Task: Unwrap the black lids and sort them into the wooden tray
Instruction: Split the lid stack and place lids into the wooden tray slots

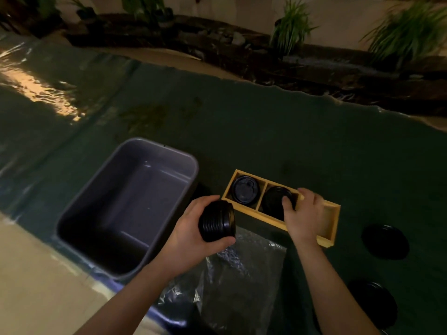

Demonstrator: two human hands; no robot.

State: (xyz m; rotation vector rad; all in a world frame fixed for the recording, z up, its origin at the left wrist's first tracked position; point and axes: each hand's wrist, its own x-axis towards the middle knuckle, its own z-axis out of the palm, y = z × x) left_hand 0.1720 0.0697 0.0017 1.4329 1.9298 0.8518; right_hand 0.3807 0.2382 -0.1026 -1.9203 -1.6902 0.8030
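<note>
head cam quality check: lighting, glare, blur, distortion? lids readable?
Head view: dim overall, so the black lids in the wooden tray lose detail against the dark green table cover; warm glare streaks across the cover's far left; plants at the back are blurred; wide-angle bending curves the table's far edge; the stack of lids in the left hand still shows its ridges.

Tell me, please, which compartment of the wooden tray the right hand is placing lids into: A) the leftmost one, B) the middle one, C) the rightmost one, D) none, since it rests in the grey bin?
B: the right hand grips a stack of black lids in the middle compartment of the wooden tray, beside the already filled leftmost compartment, while the rightmost shows bare wood.
</note>
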